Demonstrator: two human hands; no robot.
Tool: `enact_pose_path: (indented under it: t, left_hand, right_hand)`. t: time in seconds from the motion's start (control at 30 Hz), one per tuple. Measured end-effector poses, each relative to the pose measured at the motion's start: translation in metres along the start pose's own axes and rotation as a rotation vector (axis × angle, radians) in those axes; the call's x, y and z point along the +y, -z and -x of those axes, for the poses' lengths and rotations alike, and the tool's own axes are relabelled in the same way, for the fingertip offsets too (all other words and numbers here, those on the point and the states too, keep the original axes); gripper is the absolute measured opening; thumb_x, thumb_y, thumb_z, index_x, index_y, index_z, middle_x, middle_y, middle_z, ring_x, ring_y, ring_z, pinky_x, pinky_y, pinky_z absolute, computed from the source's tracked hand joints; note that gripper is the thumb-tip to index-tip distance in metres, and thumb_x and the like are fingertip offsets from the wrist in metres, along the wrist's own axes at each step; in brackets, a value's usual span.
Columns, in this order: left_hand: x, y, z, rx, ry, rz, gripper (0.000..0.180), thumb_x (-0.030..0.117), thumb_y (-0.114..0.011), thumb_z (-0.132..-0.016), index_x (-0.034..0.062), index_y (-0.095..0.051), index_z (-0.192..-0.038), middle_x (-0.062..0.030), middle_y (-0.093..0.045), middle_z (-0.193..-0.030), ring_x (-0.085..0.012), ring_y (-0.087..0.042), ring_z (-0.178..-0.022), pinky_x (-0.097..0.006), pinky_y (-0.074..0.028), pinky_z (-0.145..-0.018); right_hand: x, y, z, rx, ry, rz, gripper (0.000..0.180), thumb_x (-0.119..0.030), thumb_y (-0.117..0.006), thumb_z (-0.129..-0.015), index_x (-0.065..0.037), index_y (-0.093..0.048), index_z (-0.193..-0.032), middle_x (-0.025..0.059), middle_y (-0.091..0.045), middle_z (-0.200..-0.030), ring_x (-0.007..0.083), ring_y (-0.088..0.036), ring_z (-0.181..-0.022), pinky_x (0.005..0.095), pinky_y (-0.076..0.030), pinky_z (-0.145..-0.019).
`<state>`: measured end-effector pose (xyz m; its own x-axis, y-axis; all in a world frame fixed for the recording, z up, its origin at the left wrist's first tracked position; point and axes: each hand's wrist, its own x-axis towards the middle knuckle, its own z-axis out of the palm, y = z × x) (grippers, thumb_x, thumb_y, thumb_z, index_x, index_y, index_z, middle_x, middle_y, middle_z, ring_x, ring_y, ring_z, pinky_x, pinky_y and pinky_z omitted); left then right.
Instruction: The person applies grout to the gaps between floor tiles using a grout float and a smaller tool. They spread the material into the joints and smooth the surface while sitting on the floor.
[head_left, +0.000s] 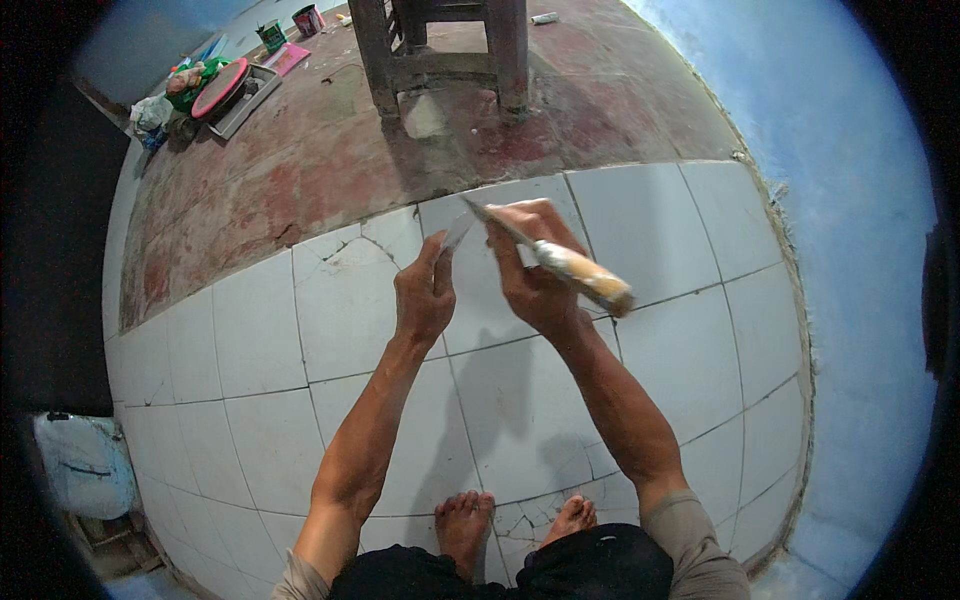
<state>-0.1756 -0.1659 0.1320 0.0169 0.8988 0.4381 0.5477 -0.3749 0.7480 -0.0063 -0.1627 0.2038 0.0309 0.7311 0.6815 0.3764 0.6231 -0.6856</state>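
My left hand (425, 285) is raised over the white tiles, its thumb and fingers closed on a thin, flat, pale piece (457, 234) whose kind I cannot make out. Just to the right, my right hand (535, 270) grips a hand tool with a narrow metal blade (505, 226) and a worn, paint-smeared wooden handle (585, 275). The handle sticks out toward the lower right, while the blade points up and left, its tip close to the pale piece. Whether the two touch is unclear. Slight blur covers the handle.
A dark wooden stool (445, 65) stands on the reddish, worn floor (240, 190) beyond the white tiles (380, 420). Far left lie a pink-rimmed round item (220, 88), a grey tray (248, 103) and bags; two cans (271, 37) stand behind. A blue wall (860, 250) borders the right.
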Motion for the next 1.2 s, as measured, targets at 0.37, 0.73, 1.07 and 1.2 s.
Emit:
enact_pose_path:
  t: [0.37,0.73,1.07,1.2]
  left_hand:
    - [0.017,0.012,0.008,-0.147,0.122,0.099,0.019,-0.001,-0.058,-0.097,-0.0006,-0.059,-0.116,-0.0215,-0.074,-0.096,-0.0291,-0.076,-0.086,-0.038,-0.059,-0.073]
    - [0.021,0.018,0.030,-0.130,0.036,0.192,0.024,0.000,-0.056,-0.099,0.0043,-0.060,-0.122,-0.0159,-0.075,-0.097,-0.0220,-0.073,-0.085,-0.035,-0.057,-0.075]
    - [0.023,0.015,0.040,-0.218,0.063,0.143,0.024,0.001,-0.056,-0.099,0.0034,-0.061,-0.122,-0.0173,-0.075,-0.106,-0.0233,-0.074,-0.091,-0.036,-0.058,-0.077]
    - [0.040,0.021,0.040,-0.238,-0.078,0.062,0.024,0.002,-0.054,-0.100,0.0073,-0.063,-0.123,-0.0174,-0.073,-0.112,-0.0282,-0.074,-0.101,-0.038,-0.059,-0.082]
  right_hand:
    - [0.005,0.025,-0.009,0.021,-0.505,-0.324,0.014,-0.009,-0.062,-0.100,0.002,-0.067,-0.093,0.0054,-0.067,-0.070,0.0106,-0.063,-0.059,0.0259,-0.051,-0.053]
    - [0.076,0.068,0.003,-0.045,-0.865,-0.260,0.023,-0.015,-0.064,-0.096,0.003,-0.069,-0.081,0.0072,-0.068,-0.067,0.0118,-0.065,-0.054,0.0259,-0.050,-0.044]
    - [-0.015,0.065,-0.011,-0.216,-0.719,-0.497,0.023,-0.016,-0.064,-0.098,0.001,-0.068,-0.083,0.0064,-0.065,-0.065,0.0110,-0.061,-0.052,0.0256,-0.048,-0.044]
    - [-0.006,0.066,-0.002,-0.385,-0.673,-0.400,0.025,-0.018,-0.065,-0.098,0.002,-0.069,-0.084,0.0063,-0.065,-0.065,0.0096,-0.059,-0.050,0.0258,-0.047,-0.044]
